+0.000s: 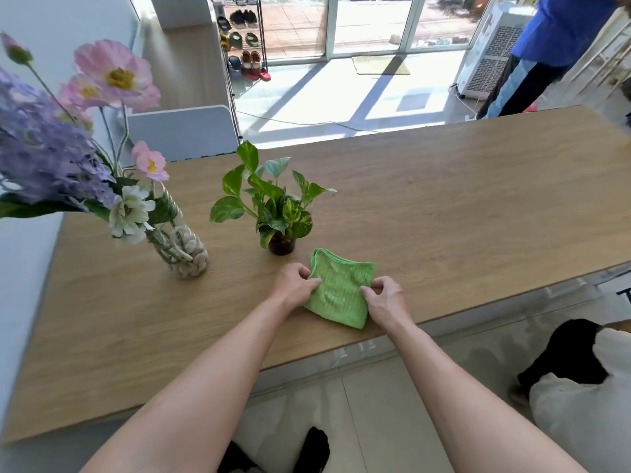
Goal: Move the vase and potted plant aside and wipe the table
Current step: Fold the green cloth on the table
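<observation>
- Wooden surface runs wide across the head view; both bare forearms reach in from the near edge.
- Green cloth, folded to a rough square, lies flat on the surface close to the near edge, between the two hands.
- Left hand: fingers pinch the cloth's left edge, thumb on top.
- Right hand: fingers pinch the cloth's right edge, partly curled.
- Potted plant: small dark pot, green variegated leaves, upright on the surface just beyond the cloth's far left corner; near it, contact cannot be told.
- Vase: clear glass, pale pebbles inside, stands left of the potted plant and well apart from the cloth. It appears tilted, possibly from the wide-angle lens.
- Flowers in the vase: pink, purple and white, spreading toward the upper left.
- Beyond the far edge: grey chair back, shoe rack by the glass doors, and another person in a blue top at upper right.
</observation>
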